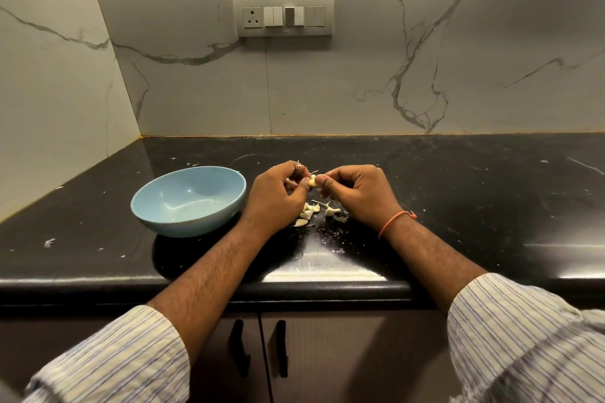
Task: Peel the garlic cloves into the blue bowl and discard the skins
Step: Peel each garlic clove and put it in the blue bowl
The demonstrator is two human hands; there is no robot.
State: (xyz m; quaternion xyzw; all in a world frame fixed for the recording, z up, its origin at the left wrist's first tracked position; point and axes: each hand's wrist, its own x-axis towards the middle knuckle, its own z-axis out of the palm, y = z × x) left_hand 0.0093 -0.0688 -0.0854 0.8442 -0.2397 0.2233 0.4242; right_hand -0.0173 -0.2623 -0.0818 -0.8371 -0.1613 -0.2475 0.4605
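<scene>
A pale yellow garlic cloves piece (313, 181) is held between both hands above the black counter. My left hand (278, 195) pinches it from the left with curled fingers. My right hand (355, 194) pinches it from the right, thumb on top. A thin strand of skin sticks up from the clove. The blue bowl (189, 199) stands just left of my left hand and looks empty inside. Below the hands lies a small heap of cloves and skins (314, 211) on the counter.
The black counter (458, 199) is speckled with small skin flakes. Marble walls close it off at the back and on the left. A switch panel (283, 16) is on the back wall. Cabinet doors with black handles (258, 347) are below the front edge.
</scene>
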